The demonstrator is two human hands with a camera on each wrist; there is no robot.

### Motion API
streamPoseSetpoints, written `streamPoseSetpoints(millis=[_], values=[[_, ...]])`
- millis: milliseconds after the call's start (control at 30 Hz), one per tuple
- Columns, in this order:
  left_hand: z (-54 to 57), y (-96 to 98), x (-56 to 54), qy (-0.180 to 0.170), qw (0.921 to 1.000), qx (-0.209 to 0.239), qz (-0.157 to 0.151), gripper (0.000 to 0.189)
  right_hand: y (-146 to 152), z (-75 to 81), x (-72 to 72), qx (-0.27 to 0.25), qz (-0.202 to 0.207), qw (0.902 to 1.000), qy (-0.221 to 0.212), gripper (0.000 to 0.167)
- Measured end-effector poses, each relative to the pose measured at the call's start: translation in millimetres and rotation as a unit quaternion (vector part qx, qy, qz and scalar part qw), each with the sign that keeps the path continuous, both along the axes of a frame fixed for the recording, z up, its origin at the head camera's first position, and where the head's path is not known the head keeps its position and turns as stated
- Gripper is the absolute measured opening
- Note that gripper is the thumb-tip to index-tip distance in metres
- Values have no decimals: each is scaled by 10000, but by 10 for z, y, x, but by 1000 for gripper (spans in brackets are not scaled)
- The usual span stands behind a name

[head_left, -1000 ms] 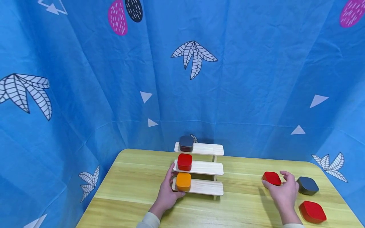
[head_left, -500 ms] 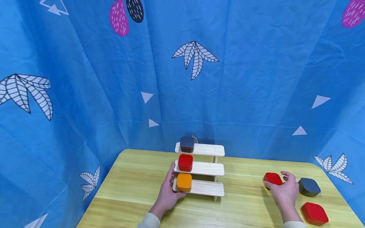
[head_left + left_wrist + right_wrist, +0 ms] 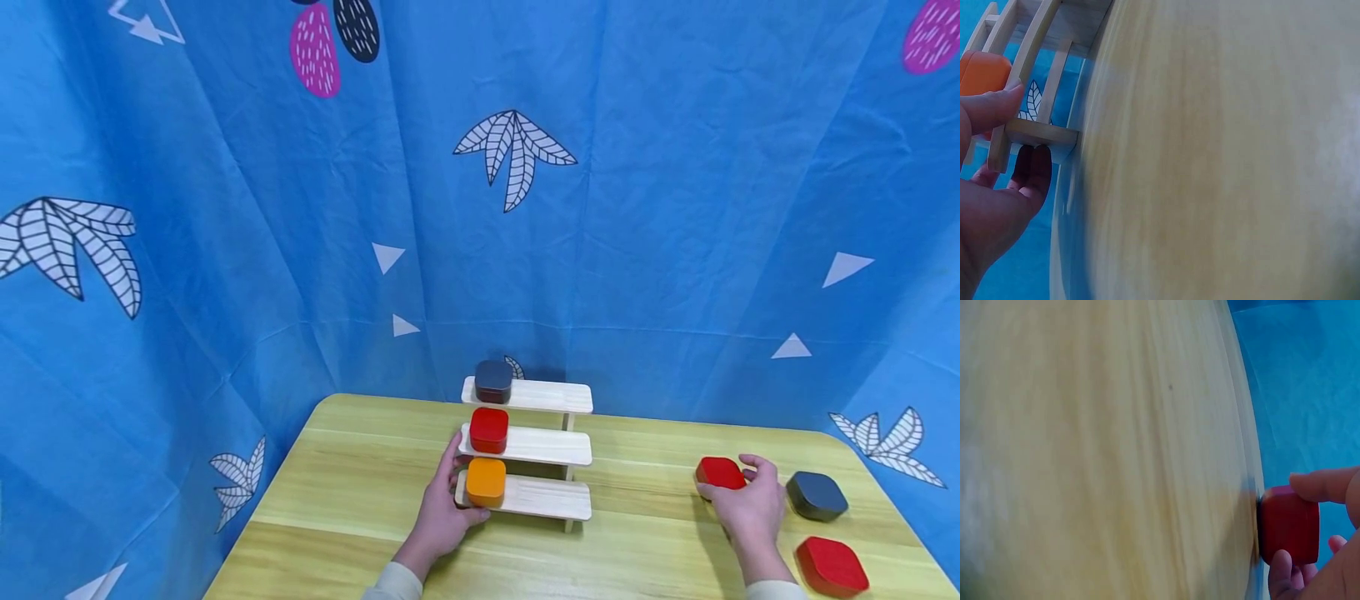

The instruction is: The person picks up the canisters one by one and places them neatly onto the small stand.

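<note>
A three-tier wooden display stand (image 3: 551,497) sits at the middle of the table. Its left end is gripped by my left hand (image 3: 441,510); in the left wrist view the thumb (image 3: 997,106) lies along the lowest board and the fingers curl beneath. On the left ends of the tiers rest an orange rounded box (image 3: 486,482), a red one (image 3: 489,429) and a dark blue one (image 3: 493,381). Over to the right, my right hand (image 3: 752,504) pinches another red rounded box (image 3: 1289,525) by opposite sides, while the box stays on the table.
Beside the right hand lie a dark grey-blue box (image 3: 817,495) and another red box (image 3: 832,567), near the right table edge. A blue patterned curtain (image 3: 645,208) hangs close behind the wooden table (image 3: 337,467).
The right hand's fingers have closed slightly in on the red box. The left hand keeps its grip on the stand. The whole head view has shifted a little.
</note>
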State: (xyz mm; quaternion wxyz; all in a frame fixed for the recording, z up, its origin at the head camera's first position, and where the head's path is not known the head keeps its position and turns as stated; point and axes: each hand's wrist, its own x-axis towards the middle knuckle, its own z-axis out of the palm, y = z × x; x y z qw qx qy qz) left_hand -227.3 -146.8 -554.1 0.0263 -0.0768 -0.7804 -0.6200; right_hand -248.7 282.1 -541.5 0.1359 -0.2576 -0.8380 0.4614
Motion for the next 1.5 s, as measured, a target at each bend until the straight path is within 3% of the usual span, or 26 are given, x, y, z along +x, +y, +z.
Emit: streamPoseSetpoints(millis=[767,1200,1500], values=[[-9,-4,13,-82,9999,107,-22,125,2,3,19,-191,-158,9997,-80,89],[-16,1,-11,-52,10000,41,4,125,-49,137,25,-302,-223,9993,41,92],[25,5,15,-1,9999,140,-29,125,-112,183,20,-291,-313,9989,190,86]])
